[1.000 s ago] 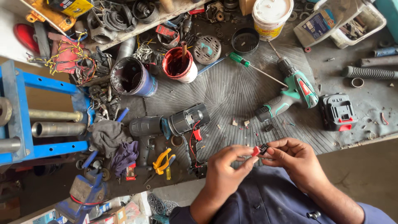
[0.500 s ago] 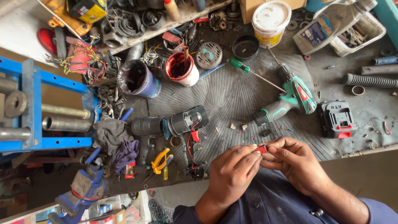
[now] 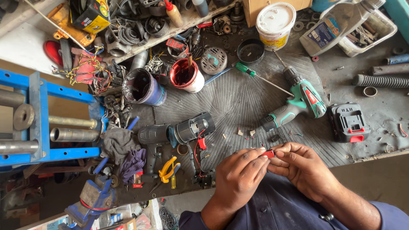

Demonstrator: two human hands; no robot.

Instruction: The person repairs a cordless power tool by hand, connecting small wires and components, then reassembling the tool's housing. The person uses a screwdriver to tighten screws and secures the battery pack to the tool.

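Both my hands meet over the near edge of a cluttered workbench and pinch one small red part (image 3: 269,153) between their fingertips. My left hand (image 3: 241,176) holds it from the left, my right hand (image 3: 300,168) from the right. Just left of my hands lies an opened dark drill body (image 3: 175,133) with red wires and a red trigger showing. Beyond my right hand lies a green cordless drill (image 3: 298,103) with no battery, and its black and red battery pack (image 3: 348,122) sits to the right of it.
A green-handled screwdriver (image 3: 260,78), a red pot (image 3: 185,76), a dark tub (image 3: 142,87) and a white bucket (image 3: 275,20) stand farther back. Yellow pliers (image 3: 168,168) and rags (image 3: 123,151) lie at left. A blue metal frame (image 3: 40,123) with steel rollers fills the far left.
My hands have stayed together on the small red part and shifted slightly, fingers closing tighter around it. The view has moved in closer over the bench.
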